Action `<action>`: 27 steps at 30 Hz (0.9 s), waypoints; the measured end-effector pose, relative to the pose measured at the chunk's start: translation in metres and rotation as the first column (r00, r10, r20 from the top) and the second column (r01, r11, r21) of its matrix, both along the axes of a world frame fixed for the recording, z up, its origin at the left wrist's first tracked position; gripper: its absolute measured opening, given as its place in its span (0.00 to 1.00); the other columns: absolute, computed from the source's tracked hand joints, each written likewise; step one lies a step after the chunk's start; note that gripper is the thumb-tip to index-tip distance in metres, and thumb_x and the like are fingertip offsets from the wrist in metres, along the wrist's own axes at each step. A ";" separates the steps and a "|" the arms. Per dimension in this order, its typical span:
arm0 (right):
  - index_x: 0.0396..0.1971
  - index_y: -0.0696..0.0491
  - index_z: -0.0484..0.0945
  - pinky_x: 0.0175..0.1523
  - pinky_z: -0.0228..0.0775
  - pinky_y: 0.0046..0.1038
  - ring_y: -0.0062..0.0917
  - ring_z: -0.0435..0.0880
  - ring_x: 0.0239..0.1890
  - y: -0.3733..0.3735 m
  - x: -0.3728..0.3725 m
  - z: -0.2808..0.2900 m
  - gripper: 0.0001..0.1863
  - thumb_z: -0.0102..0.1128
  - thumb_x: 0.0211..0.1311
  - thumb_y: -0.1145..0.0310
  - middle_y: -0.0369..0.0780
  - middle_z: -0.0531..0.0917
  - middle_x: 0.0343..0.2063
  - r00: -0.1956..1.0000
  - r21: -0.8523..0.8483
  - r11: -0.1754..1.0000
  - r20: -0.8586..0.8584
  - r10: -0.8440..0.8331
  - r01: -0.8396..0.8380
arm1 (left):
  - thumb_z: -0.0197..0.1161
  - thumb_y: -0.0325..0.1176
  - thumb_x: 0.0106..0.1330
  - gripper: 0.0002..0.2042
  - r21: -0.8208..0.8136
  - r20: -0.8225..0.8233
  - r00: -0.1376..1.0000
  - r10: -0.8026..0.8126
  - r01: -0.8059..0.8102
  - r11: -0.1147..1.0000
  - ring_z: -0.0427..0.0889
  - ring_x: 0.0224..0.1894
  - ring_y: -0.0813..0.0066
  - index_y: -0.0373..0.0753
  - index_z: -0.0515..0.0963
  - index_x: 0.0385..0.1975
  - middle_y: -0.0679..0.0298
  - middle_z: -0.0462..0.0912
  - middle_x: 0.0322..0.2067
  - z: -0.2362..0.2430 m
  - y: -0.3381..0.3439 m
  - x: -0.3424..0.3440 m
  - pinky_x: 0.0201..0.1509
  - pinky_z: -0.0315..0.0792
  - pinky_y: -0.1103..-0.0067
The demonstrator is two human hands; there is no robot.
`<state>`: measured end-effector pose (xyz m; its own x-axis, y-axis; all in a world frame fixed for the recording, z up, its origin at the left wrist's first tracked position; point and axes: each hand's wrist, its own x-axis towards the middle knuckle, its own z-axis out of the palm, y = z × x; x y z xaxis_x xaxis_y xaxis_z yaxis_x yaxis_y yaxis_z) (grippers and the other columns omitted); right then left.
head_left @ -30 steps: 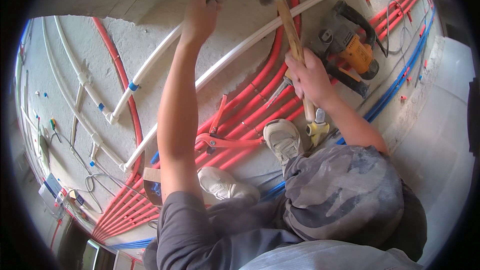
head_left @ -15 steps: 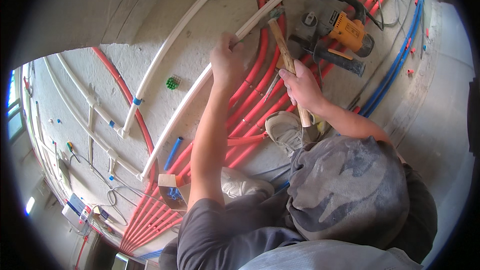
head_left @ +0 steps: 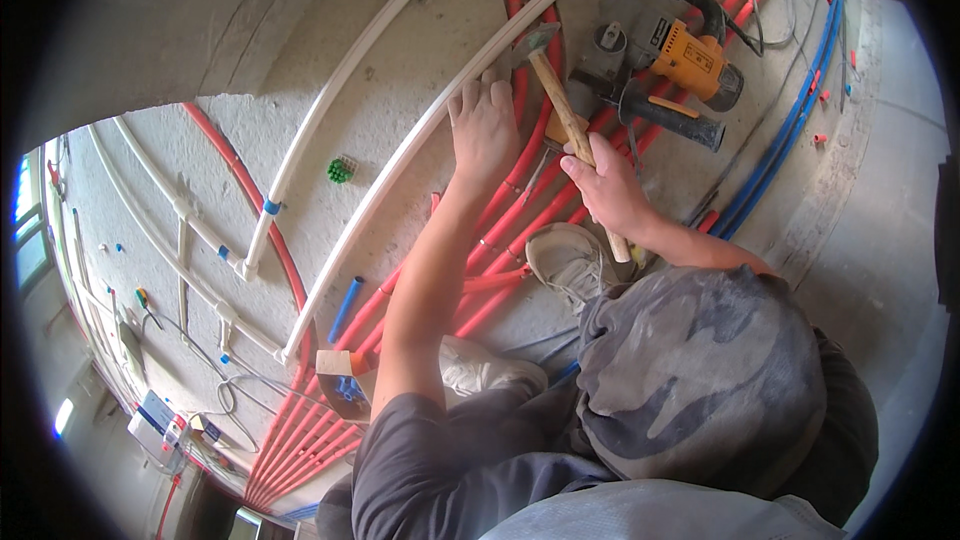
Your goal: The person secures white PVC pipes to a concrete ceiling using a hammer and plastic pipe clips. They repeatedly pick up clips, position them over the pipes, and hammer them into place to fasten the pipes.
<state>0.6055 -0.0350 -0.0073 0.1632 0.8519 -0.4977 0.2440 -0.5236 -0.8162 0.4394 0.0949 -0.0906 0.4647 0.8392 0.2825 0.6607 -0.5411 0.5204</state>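
- We see the right hand (head_left: 612, 185) closed around the wooden handle of a hammer (head_left: 557, 105), fingers wrapped and thumb pressed along it, with no gap showing.
- The hammer slants across the hand, its metal head up beside the left fingertips and its butt end down near a pale shoe (head_left: 568, 258).
- We find the left hand (head_left: 484, 135) back upward, fingers bent and close together, just beside the long white pipe (head_left: 366, 208).
- Whether those fingers pinch something we cannot tell; their tips are turned away from us.
- Nor can we tell whether the hammer head touches the pipe.
- Around the hands we see red pipes (head_left: 555, 202), an orange and black power tool (head_left: 690, 62) to the right, and a green cluster (head_left: 341, 171) to the left.
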 end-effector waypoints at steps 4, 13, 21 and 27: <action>0.53 0.57 0.75 0.18 0.64 0.25 0.14 0.70 0.15 -0.006 0.004 0.003 0.14 0.58 0.83 0.61 0.31 0.72 0.21 1.000 -0.026 1.000 -0.014 0.000 0.000 | 0.62 0.26 0.66 0.11 -0.458 0.313 0.882 0.354 -0.187 0.869 0.76 0.57 0.44 0.35 0.79 0.48 0.47 0.81 0.53 0.008 -0.001 -0.002 0.63 0.68 0.56; 0.56 0.59 0.74 0.19 0.63 0.25 0.14 0.70 0.15 -0.021 0.003 0.002 0.15 0.58 0.83 0.62 0.31 0.72 0.20 0.999 -0.044 0.999 -0.036 0.021 -0.023 | 0.63 0.18 0.64 0.14 -0.246 0.293 0.918 0.268 -0.199 0.949 0.81 0.50 0.51 0.38 0.86 0.48 0.51 0.81 0.46 0.001 0.010 -0.008 0.54 0.75 0.64; 0.51 0.60 0.77 0.35 0.72 0.37 0.33 0.82 0.28 -0.022 0.000 0.010 0.16 0.61 0.81 0.61 0.44 0.80 0.26 1.000 -0.108 0.994 -0.016 0.002 -0.004 | 0.68 0.23 0.60 0.10 -0.003 0.307 0.931 0.198 -0.207 0.978 0.83 0.46 0.54 0.42 0.87 0.41 0.59 0.86 0.37 0.005 0.023 -0.005 0.55 0.71 0.63; 0.51 0.61 0.77 0.38 0.74 0.39 0.37 0.85 0.31 -0.024 0.003 0.006 0.17 0.62 0.80 0.60 0.48 0.82 0.29 1.000 -0.088 0.996 0.008 0.004 -0.003 | 0.70 0.25 0.59 0.07 0.024 0.284 0.940 0.191 -0.206 0.978 0.83 0.45 0.55 0.42 0.86 0.37 0.60 0.87 0.37 -0.009 0.029 -0.007 0.55 0.70 0.61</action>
